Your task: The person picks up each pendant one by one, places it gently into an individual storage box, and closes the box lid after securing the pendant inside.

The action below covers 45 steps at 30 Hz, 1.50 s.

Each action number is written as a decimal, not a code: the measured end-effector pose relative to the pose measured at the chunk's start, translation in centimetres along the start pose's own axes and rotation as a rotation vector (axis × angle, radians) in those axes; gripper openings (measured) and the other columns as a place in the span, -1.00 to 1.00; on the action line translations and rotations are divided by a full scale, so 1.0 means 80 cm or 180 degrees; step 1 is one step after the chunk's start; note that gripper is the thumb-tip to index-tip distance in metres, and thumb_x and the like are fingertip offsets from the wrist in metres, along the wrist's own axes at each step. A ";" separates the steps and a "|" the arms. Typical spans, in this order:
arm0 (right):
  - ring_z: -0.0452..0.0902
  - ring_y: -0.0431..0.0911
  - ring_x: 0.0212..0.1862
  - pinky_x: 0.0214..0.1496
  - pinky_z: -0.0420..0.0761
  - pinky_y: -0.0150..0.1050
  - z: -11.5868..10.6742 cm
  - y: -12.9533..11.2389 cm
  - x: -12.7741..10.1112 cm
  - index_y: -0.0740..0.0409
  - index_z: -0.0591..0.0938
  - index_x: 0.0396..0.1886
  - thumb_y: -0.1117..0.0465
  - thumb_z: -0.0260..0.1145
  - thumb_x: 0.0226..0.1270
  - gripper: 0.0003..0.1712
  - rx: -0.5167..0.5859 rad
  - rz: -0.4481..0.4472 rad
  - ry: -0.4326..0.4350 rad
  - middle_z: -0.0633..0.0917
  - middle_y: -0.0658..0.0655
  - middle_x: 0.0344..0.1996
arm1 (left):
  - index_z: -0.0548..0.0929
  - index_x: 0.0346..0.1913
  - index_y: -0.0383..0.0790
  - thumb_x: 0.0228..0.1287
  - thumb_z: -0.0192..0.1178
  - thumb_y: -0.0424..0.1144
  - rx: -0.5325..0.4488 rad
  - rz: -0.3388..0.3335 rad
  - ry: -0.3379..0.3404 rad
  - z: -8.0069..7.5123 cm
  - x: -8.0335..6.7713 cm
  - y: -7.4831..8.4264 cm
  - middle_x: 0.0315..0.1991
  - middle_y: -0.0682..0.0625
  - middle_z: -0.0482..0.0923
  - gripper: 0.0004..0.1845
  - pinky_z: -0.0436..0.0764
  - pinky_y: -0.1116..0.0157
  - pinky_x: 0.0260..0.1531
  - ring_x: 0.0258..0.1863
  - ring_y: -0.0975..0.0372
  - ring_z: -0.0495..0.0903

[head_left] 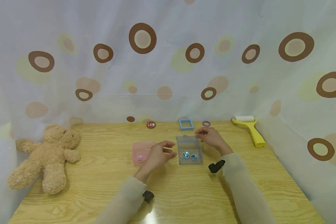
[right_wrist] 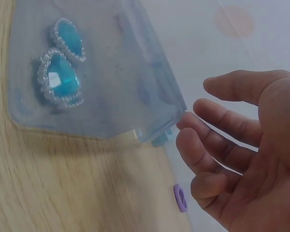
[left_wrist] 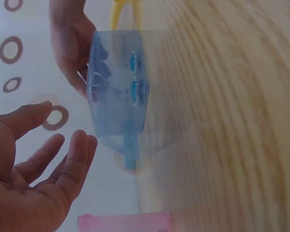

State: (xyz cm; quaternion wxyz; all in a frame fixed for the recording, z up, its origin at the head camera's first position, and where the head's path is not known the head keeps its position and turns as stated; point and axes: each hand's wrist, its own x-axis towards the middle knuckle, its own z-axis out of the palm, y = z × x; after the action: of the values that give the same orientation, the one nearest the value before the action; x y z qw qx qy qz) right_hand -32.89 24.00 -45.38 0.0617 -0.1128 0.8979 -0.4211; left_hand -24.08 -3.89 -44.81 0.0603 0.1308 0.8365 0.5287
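Note:
A translucent bluish plastic box stands on the wooden table with its lid raised at the back. Two blue faceted gems with beaded silvery rims lie inside it. My right hand is at the back right corner of the box, its loosely bent fingertips right by the lid's edge in the right wrist view. My left hand hovers on the box's left side, thumb and fingers spread apart with nothing between them. It partly covers a pink box, which contains a small pink piece.
Behind the boxes lie a red round badge, a light blue square frame and a purple ring. A yellow-handled lint roller lies at the back right. A teddy bear occupies the left side. A patterned curtain borders the table.

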 end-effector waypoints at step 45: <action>0.68 0.01 -0.22 -0.08 0.65 -0.03 0.005 0.017 0.002 0.25 0.36 0.44 0.19 0.20 0.50 -0.42 0.0128 0.0065 0.0013 0.72 0.36 -0.02 | 0.62 0.16 -0.23 0.28 0.36 -0.23 0.0451 -0.0125 -0.0081 0.039 0.015 -0.002 0.11 -0.18 0.64 -0.60 0.72 0.19 -0.17 -0.05 0.00 0.73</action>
State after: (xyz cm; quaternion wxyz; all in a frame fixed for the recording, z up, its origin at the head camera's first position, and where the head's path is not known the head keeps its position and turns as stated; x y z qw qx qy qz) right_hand -33.17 24.46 -46.67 0.0664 -0.1015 0.8905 -0.4386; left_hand -24.50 -0.93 -46.30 0.0718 0.1250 0.8734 0.4652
